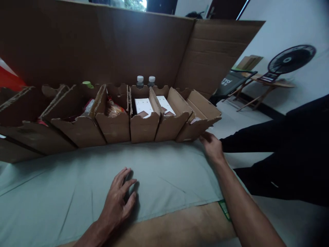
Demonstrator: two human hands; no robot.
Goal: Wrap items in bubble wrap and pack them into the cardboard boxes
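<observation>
My left hand point(118, 197) rests on the pale green cloth point(164, 171), fingers slightly bent and apart, holding nothing. At the cloth's right edge, my right hand point(212, 146) has its fingers curled in by the lower corner of the rightmost cardboard bin point(191, 129). Whether they grip the cloth or the bin is hidden. Beside that bin stands another cardboard bin point(171, 127) with a white box point(166, 104) in it. The bin point(144, 130) to its left holds a similar white box point(144, 107).
More cardboard bins run left, one with an orange-red packet point(114, 109). Two capped bottles point(151, 80) stand behind the row, before a tall cardboard panel point(115, 44). A person's dark-clad legs point(259, 137) are close on the right. A fan point(290, 60) sits on a wooden table point(276, 83).
</observation>
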